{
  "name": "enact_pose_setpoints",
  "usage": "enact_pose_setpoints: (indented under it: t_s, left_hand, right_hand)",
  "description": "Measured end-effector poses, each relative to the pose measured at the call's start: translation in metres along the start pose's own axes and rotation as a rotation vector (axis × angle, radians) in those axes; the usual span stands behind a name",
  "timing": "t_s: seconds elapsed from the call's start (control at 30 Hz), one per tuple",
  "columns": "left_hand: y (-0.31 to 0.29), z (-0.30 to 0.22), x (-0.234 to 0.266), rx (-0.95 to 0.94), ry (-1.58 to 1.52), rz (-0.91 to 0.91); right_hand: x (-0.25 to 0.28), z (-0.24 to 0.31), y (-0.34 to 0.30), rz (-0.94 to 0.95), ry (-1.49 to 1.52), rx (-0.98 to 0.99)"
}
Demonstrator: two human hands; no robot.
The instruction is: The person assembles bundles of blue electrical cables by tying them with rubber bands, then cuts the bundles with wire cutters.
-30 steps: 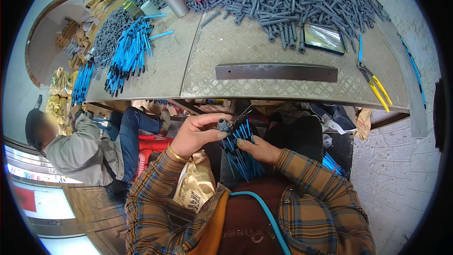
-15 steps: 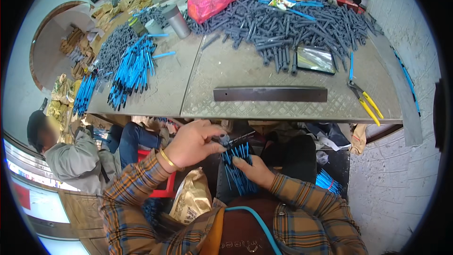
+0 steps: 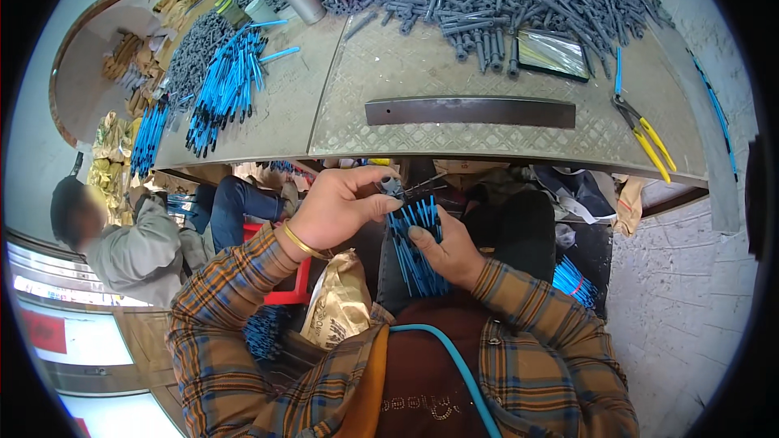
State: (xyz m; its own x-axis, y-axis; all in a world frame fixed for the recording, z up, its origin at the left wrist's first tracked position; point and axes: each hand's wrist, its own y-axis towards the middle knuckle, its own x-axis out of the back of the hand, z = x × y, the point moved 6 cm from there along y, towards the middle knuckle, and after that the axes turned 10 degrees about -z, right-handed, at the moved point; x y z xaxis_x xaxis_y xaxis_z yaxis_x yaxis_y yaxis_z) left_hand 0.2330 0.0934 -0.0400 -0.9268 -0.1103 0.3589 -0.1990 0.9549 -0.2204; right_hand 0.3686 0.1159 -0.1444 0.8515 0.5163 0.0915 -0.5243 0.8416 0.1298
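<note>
In front of my lap, my left hand (image 3: 345, 207) pinches a small grey plastic piece (image 3: 391, 186) between thumb and fingers. A thin dark rod (image 3: 423, 184) sticks out to the right beside it; whether the two are joined I cannot tell. My right hand (image 3: 454, 247) is wrapped round a bundle of thin blue rods (image 3: 415, 255), its thumb lying across them. The bundle stands roughly upright, just below and right of the grey piece. Part of the right fingers is hidden behind the rods.
Ahead is a table (image 3: 341, 134) with a dark metal bar (image 3: 471, 112), yellow-handled pliers (image 3: 649, 142), a heap of grey plastic tubes (image 3: 487, 12) and blue rods (image 3: 231, 85). A co-worker (image 3: 134, 247) sits at left. A brown paper bag (image 3: 337, 300) stands by my lap.
The view has tipped downward, so the table sits higher in the picture. My left fingers have closed in around the grey piece; my right hand still grips the bundle.
</note>
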Motion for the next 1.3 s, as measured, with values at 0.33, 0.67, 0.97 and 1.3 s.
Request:
enact_pose_setpoints:
  t_s: [0.33,0.67,0.97,1.3]
  left_hand:
    - [0.001,0.000,0.001,-0.070,0.015,0.148]
    - [-0.008,-0.015,-0.001,-0.184,0.070,-0.001]
    - [0.003,-0.039,-0.014,-0.297,0.004,0.321]
    - [0.013,-0.016,-0.028,-0.156,0.072,0.235]
  right_hand:
    - [-0.013,-0.004,0.008,0.549,0.354,-0.221]
    - [-0.011,0.014,-0.003,0.304,0.098,-0.103]
    - [0.021,0.019,0.009,0.412,0.037,-0.063]
    - [0.022,0.006,0.006,0.560,0.202,-0.158]
